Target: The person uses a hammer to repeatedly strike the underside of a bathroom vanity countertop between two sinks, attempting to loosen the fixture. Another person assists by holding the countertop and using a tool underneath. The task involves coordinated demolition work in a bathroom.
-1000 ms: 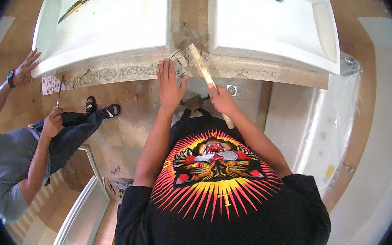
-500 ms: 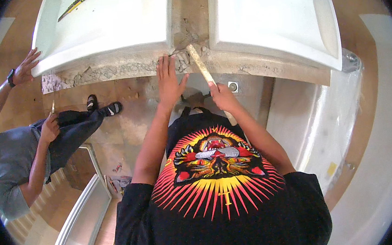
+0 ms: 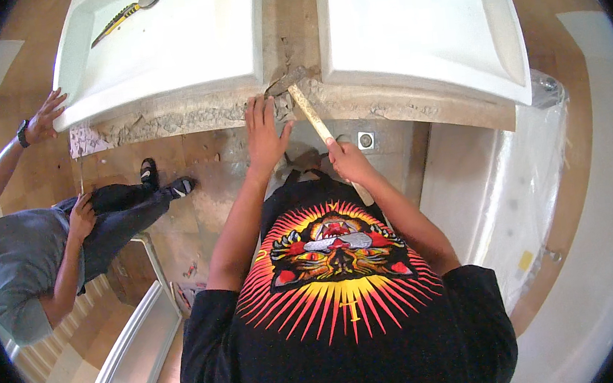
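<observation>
My right hand (image 3: 350, 161) is closed round the pale wooden handle of a hammer (image 3: 309, 109). The dark hammer head lies at the rough edge of the countertop (image 3: 191, 120), by the gap between two white sinks. Beside it, to the left, my left hand (image 3: 265, 133) has its fingers stretched out, the tips against the broken edge. Chipped mortar runs along that edge. The left sink (image 3: 162, 36) and the right sink (image 3: 409, 36) stand on either side of the gap.
A yellow and black utility knife (image 3: 115, 24) lies in the left sink. At the left, a co-worker (image 3: 26, 238) touches that sink with one hand and holds a thin tool in the other. A bathtub (image 3: 496, 189) under plastic film is at the right; a framed panel (image 3: 128, 360) leans lower left.
The hammer head has swung to the left and now shows at the edge beside my left fingertips. My left hand stays at the edge. The view has shifted slightly.
</observation>
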### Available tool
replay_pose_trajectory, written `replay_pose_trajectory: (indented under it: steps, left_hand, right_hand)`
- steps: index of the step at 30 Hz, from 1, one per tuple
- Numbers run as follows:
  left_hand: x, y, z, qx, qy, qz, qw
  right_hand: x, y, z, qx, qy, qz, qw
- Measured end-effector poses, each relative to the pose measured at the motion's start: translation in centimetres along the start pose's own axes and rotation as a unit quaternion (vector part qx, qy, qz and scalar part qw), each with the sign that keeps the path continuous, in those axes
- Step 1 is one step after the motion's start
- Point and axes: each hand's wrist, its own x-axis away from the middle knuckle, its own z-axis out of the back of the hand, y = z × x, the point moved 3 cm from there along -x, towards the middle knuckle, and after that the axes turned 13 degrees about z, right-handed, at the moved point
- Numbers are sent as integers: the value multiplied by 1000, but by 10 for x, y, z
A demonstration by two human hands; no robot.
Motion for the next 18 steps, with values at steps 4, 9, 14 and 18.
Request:
replay_pose_trajectory:
  steps: [4, 9, 14, 18]
  left_hand:
    - [-1, 0, 1, -27, -6, 0, 1000]
    - [1, -1, 3, -20, -14, 11, 1000]
    - [0, 1, 2, -36, -22, 3, 999]
    - [-2, 9, -1, -65, -39, -5, 997]
  right_hand:
    - [8, -23, 7, 79, 56, 90, 991]
    - [15, -55, 20, 143, 60, 99, 983]
    - [-10, -68, 32, 157, 86, 148, 973]
    - [-31, -89, 25, 164, 110, 175, 965]
